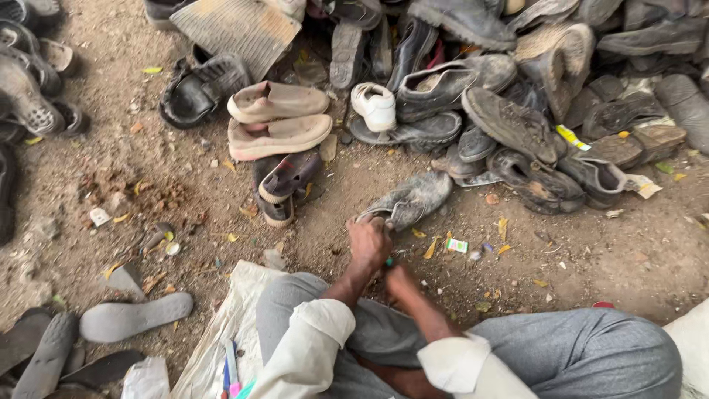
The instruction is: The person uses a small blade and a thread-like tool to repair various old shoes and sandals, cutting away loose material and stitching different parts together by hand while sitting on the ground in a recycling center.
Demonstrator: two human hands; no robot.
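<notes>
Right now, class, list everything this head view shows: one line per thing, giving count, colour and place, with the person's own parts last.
Dusty grey shoe: one, on the dirt, left hand gripping its heel end.
Beige slip-on shoes: two, stacked, upper centre.
White shoe: one, small, by the pile.
Black sandal: one, upper left.
Pile of worn shoes: many, dark grey and brown, top right.
Grey insole: one, lower left.
White sack: one, under the knee.
Grey trousers: bottom.
Left hand: on the shoe.
Right hand: beside it, holding a small green thing; grip unclear.
</notes>
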